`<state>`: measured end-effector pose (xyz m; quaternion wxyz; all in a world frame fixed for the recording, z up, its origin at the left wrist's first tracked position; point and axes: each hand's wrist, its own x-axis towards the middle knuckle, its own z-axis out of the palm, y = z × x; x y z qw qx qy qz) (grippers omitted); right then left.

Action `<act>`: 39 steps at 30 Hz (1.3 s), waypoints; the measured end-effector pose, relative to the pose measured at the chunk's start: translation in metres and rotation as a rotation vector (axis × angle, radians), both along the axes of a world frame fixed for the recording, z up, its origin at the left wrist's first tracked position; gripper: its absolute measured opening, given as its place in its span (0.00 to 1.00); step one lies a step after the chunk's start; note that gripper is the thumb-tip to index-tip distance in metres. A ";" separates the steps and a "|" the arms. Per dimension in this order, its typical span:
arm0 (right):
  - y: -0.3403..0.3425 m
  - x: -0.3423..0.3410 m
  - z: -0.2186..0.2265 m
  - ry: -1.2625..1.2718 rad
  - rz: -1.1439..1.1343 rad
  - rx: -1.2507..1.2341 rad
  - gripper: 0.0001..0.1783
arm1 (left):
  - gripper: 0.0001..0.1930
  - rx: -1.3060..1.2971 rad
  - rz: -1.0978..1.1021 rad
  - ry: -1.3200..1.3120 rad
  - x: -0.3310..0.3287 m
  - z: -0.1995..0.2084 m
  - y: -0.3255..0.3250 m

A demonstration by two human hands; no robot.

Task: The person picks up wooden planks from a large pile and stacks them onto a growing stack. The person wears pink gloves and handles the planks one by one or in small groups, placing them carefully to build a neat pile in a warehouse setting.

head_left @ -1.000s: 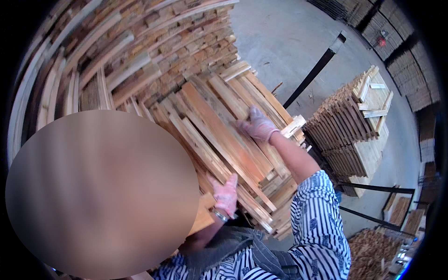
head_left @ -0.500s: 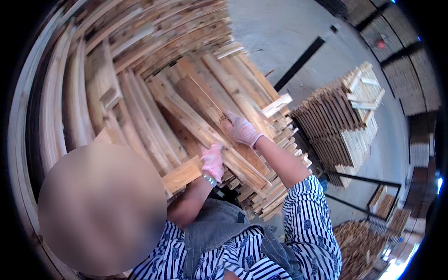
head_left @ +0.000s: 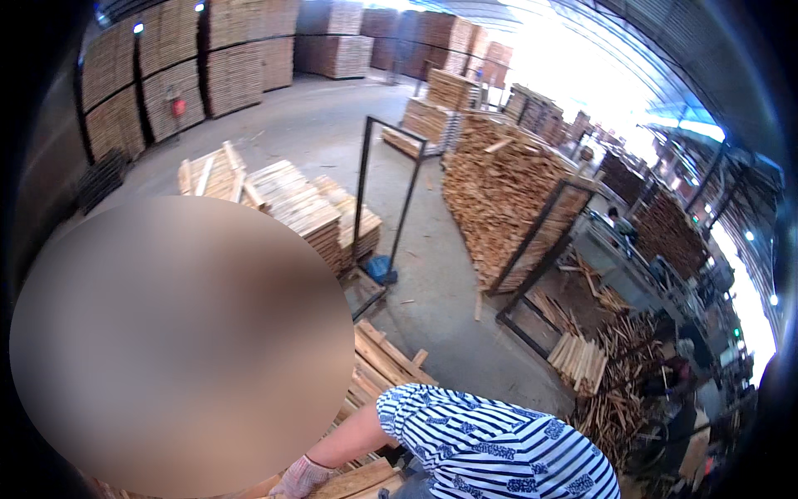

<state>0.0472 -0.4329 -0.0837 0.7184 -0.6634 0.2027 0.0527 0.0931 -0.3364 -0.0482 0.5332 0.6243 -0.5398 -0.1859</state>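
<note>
My right hand (head_left: 302, 477), in a whitish-pink knitted glove, is low at the lower edge. It lies against wooden boards (head_left: 357, 481), and its fingers are mostly cut off by the edge, so their grip does not show. The bare forearm runs up to a striped sleeve (head_left: 490, 437). More rough boards (head_left: 381, 366) lie stacked just beyond the arm. My left hand is out of sight; a large blurred disc covers the left part of the picture.
Black metal frames (head_left: 359, 195) stand on the concrete floor (head_left: 436, 333). Pallets of planks (head_left: 295, 200) are behind the boards. A tall stack of wood strips (head_left: 507, 187) stands ahead, with loose offcuts (head_left: 611, 395) to the right. Lumber stacks (head_left: 170, 75) line the far side.
The view has swung from the board pile out across the workshop. My left hand has left the picture, and my right hand now appears at the lower edge.
</note>
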 end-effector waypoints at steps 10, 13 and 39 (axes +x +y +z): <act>-0.027 0.005 0.011 -0.052 -0.078 -0.243 0.32 | 0.36 -0.389 0.120 -0.586 0.028 0.046 0.032; -0.040 0.027 0.011 -0.111 -0.075 -0.429 0.38 | 0.39 -0.618 0.262 -0.781 0.036 0.050 0.034; -0.086 0.098 0.081 0.265 0.095 -0.388 0.39 | 0.43 0.318 1.003 0.845 0.089 -0.174 0.060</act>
